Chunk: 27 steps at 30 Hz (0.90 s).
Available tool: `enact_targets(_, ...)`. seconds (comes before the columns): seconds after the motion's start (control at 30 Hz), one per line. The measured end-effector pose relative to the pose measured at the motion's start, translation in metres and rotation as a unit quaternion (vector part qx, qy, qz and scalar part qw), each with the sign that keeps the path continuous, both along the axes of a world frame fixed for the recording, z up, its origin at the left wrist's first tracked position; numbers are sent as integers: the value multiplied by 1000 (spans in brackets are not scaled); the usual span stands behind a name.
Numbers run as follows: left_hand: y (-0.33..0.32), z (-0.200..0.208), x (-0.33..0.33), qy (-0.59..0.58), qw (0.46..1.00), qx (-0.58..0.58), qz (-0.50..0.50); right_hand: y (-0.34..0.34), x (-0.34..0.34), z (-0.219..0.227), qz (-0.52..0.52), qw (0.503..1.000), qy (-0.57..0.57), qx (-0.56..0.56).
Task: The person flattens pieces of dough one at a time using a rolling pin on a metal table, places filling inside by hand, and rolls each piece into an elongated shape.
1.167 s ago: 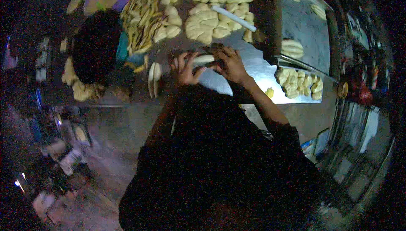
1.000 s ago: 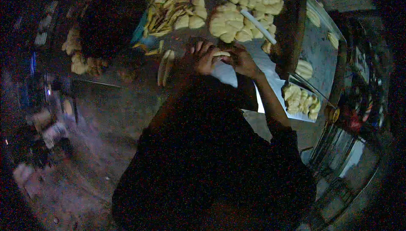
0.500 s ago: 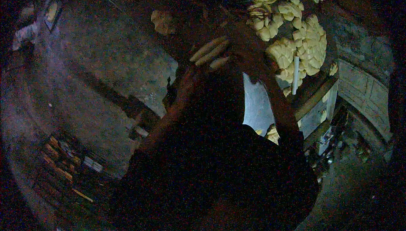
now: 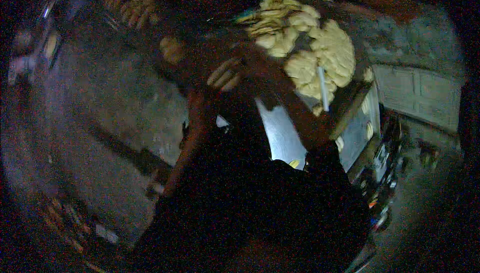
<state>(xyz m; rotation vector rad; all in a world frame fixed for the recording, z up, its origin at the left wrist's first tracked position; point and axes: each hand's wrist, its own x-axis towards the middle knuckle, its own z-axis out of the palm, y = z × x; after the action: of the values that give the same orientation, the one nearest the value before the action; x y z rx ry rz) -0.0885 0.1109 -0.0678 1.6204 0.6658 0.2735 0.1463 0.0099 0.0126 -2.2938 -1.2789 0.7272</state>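
The light is very dim. My left hand (image 4: 202,87) and my right hand (image 4: 252,59) come together in the shadow at the middle, their fingers smeared and mostly hidden. Pale, long, narrow pieces (image 4: 226,74) lie between or just below them; whether either hand grips one I cannot make out. A broad heap of pale yellow, rounded pieces (image 4: 332,53) spreads beyond my right forearm. Across its near edge rests a thin white rod (image 4: 323,89). A shiny grey metal-like surface (image 4: 282,132) shows between my dark clothing and my right forearm.
Brownish rounded pieces (image 4: 135,5) sit at the far left, with a single pale lump (image 4: 171,49) closer in. A wooden beam (image 4: 351,104) runs along the right side. Blurred clutter (image 4: 382,163) lies past it, and slats (image 4: 67,225) lie at the lower left.
The whole view has shifted, so the heap, the rod and my hands now appear farther left. The picture is more blurred. My hands remain close together by the pale narrow pieces.
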Motion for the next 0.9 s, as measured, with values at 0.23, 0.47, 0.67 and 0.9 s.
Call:
enact_targets(0.23,41,4,65,-24,993,-76,-86,13,27,-6,-104,989,18,106)
enact_targets(0.47,-18,50,175,-158,933,-140,-293,-115,16,113,-326,887,-161,284)
enact_targets(0.67,-118,89,204,-140,925,19,-353,-281,3,173,-533,761,-331,168)
enact_targets(0.9,-111,59,189,-30,906,-152,-395,-447,19,97,-677,618,-399,-36)
